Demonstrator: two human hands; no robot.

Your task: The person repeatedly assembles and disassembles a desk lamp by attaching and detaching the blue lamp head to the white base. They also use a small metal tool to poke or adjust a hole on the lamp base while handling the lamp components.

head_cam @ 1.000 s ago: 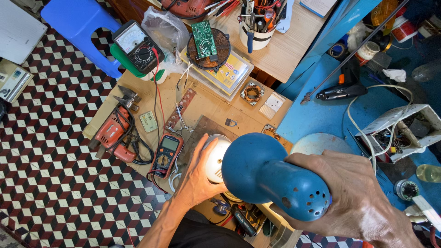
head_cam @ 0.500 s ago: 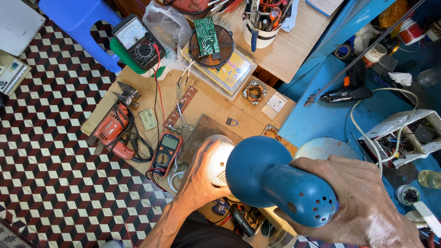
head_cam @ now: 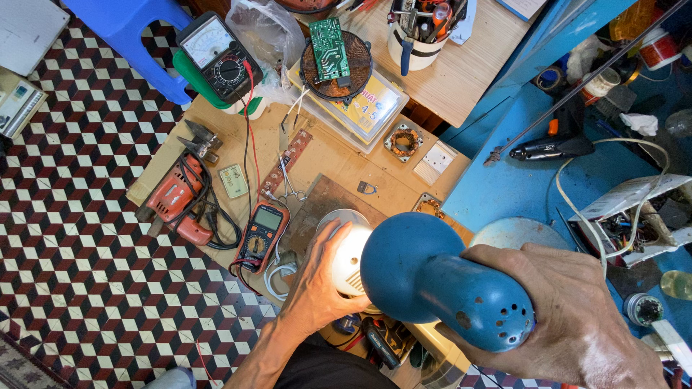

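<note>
While my right hand (head_cam: 577,317) is gripping the narrow rear end of the blue motor housing (head_cam: 440,284), fingers clenched round it just behind the small vent holes, my left hand (head_cam: 324,284) is cupping the white front piece (head_cam: 349,252) with the fingers spread over its rim. I am holding the whole thing up in the air above the near edge of the wooden bench (head_cam: 339,155), between my body and the multimeter (head_cam: 262,236) lying below.

As I judge it, the white part is being worked against the blue body, so I am keeping the right hand as the steady anchor and letting the left do the fine turning or pulling. I am watching that the palm is not covering the seam, since I cannot see how the two parts are joined from here. I am keeping the piece over the bench rather than the tiled floor (head_cam: 79,274), because a slipped part could be dropping onto the orange drill (head_cam: 176,202) or rolling away. Even pressure round the rim seems safer than prying at one side.
</note>
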